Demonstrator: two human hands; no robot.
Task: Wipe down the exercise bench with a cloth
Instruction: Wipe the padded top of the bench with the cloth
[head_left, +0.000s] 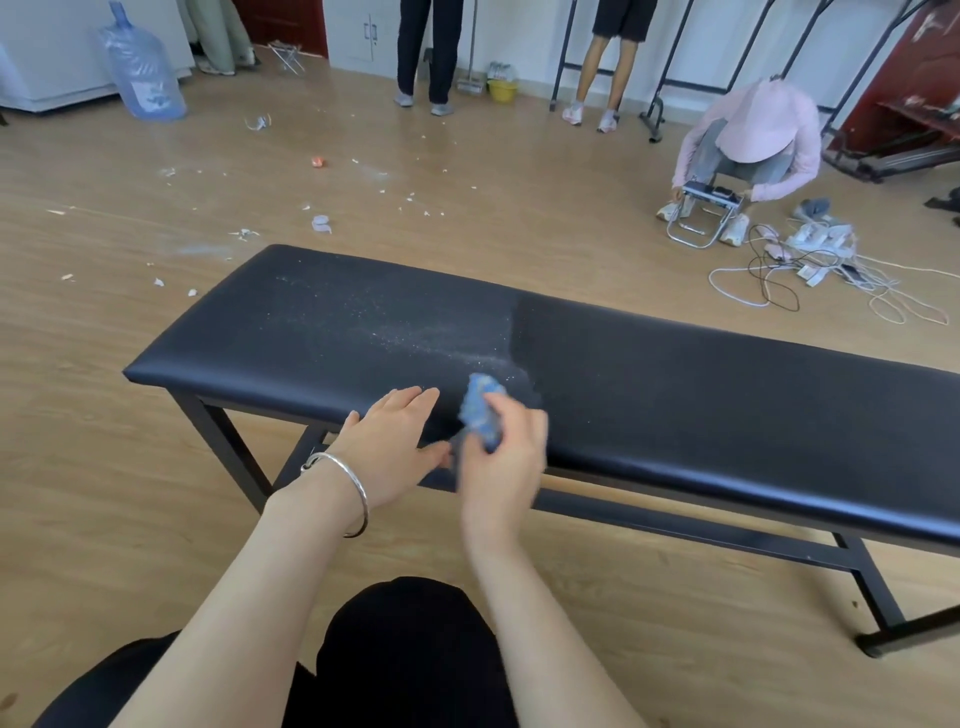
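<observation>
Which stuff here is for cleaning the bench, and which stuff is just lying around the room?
For the job:
blue cloth, gripped in the right hand
black bench
white dust on its top
left hand, resting flat on the bench

Just lying about:
water jug
yellow bucket
tangled cables
scraps on the floor

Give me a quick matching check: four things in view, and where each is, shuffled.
1. crumpled blue cloth
2. left hand
3. white powdery dust
4. large blue plastic water jug

A. standing on the wooden floor, far left
B. flat on the black padded bench's near edge
C. gripped in the right hand
D. scattered over the bench's left half

Pairs: 1-C, 2-B, 3-D, 4-A
</observation>
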